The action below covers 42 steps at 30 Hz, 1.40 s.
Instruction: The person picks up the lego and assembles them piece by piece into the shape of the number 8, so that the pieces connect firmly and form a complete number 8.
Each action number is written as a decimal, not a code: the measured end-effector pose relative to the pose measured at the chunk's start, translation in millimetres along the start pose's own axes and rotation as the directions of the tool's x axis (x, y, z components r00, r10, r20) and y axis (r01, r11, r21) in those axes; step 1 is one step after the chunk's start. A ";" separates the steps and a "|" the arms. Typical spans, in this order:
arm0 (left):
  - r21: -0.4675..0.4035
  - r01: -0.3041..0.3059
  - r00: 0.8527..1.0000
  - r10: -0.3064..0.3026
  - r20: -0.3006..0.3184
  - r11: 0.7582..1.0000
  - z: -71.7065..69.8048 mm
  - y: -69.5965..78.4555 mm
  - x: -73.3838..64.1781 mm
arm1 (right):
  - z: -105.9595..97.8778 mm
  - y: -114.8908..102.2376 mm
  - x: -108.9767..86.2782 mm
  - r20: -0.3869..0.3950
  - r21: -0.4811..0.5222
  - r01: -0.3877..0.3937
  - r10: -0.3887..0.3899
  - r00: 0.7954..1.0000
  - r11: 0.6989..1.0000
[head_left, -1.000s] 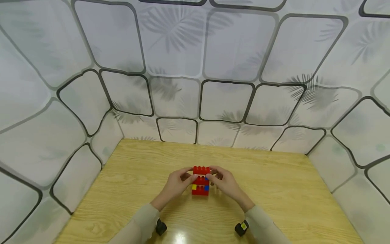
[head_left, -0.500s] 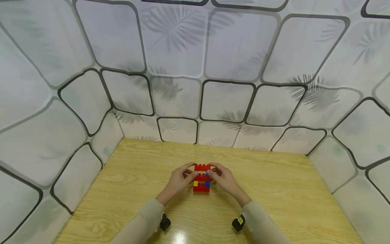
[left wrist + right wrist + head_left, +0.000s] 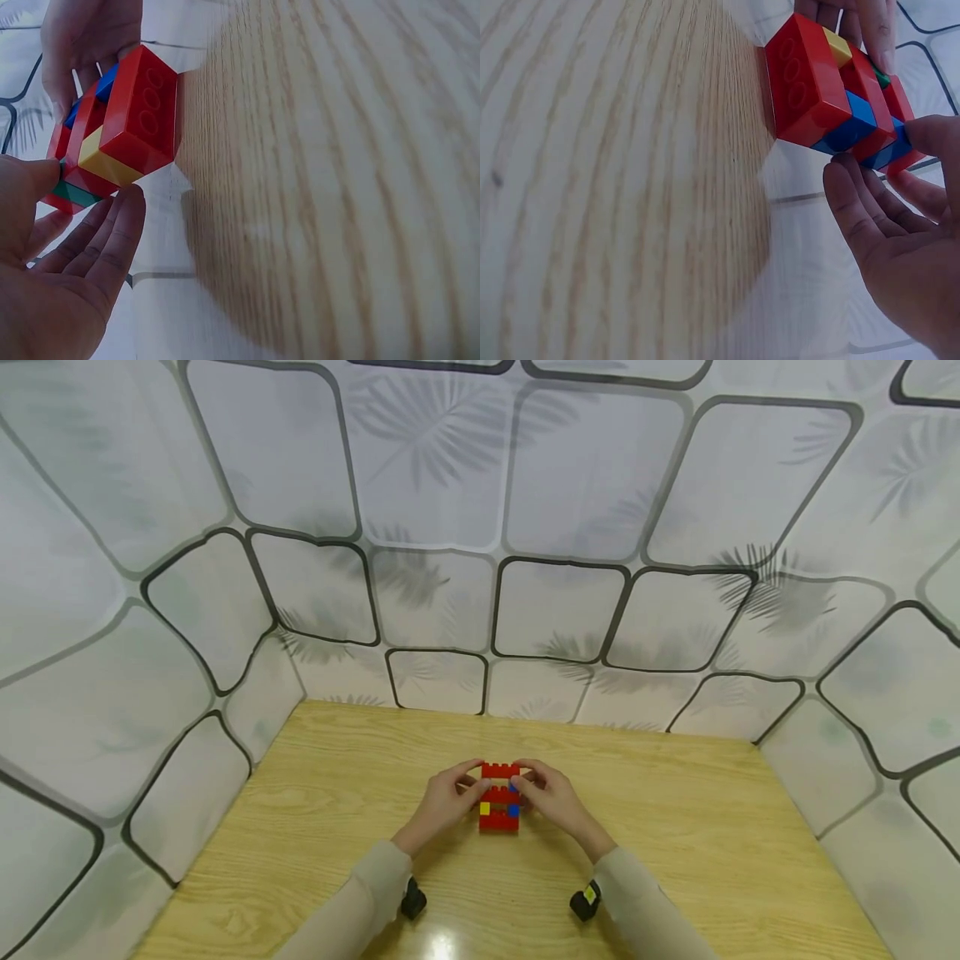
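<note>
A stack of toy building bricks (image 3: 498, 821) stands between my two hands near the middle of the table. Three long red layers are spaced apart by small bricks: a yellow brick (image 3: 105, 159) and a green brick (image 3: 77, 193) on the left, blue bricks (image 3: 849, 124) on the right. My left hand (image 3: 442, 799) pinches the stack's left end, thumb in front near the upper layers. From the other end my right hand (image 3: 558, 802) grips it the same way, its thumb on the upper blue brick. A red face with round rings (image 3: 793, 75) shows in both wrist views.
The wood-grain table (image 3: 637, 793) is enclosed at the back and sides by pale patterned cloth walls (image 3: 558, 610). A black wrist camera (image 3: 413, 900) sits under the left sleeve, another black wrist camera (image 3: 585, 902) by the right.
Both hands and the brick stack have shifted slightly away from the body and a little to the right. The grip looks the same throughout.
</note>
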<state>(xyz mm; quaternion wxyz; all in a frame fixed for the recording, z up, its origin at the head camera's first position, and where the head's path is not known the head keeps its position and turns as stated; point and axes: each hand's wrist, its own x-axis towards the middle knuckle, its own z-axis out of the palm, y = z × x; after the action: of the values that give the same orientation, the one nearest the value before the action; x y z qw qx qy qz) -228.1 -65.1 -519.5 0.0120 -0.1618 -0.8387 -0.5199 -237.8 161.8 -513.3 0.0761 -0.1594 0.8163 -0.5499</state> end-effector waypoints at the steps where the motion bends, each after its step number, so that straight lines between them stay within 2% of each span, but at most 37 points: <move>1: 0.007 0.003 1.000 -0.003 -0.001 1.000 0.3 0.1 0.4 | -0.1 0.7 0.6 -0.003 -0.007 -0.004 0.004 1.000 1.000; 8: 0.029 0.031 1.000 -0.031 -0.007 0.999 2.1 -0.9 4.4 | 0.8 7.7 5.9 -0.075 -0.088 -0.024 0.017 0.997 0.996; 18: 0.055 0.046 0.999 -0.046 -0.006 0.997 3.6 -1.7 9.7 | 3.4 9.6 10.4 -0.138 -0.142 -0.035 0.016 0.990 0.989; 27: 0.046 0.020 1.000 -0.020 -0.001 0.999 7.1 -7.6 12.7 | 4.7 13.2 10.9 -0.152 -0.182 -0.062 0.034 0.988 0.981; 34: 0.017 0.024 1.000 -0.024 -0.002 1.000 7.9 -12.2 13.9 | 6.3 12.2 12.2 -0.148 -0.187 -0.077 0.050 0.988 0.979; 42: -0.008 0.035 0.999 -0.035 0.040 0.999 5.7 -13.3 13.7 | 7.8 12.5 13.6 -0.138 -0.168 -0.076 0.052 0.989 0.983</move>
<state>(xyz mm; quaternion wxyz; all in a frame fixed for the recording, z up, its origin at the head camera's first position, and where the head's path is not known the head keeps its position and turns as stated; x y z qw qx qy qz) -244.0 -62.0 -531.1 -0.0145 -0.1574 -0.8392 -0.5203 -250.4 154.6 -527.1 0.0248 -0.1019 0.8690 -0.4836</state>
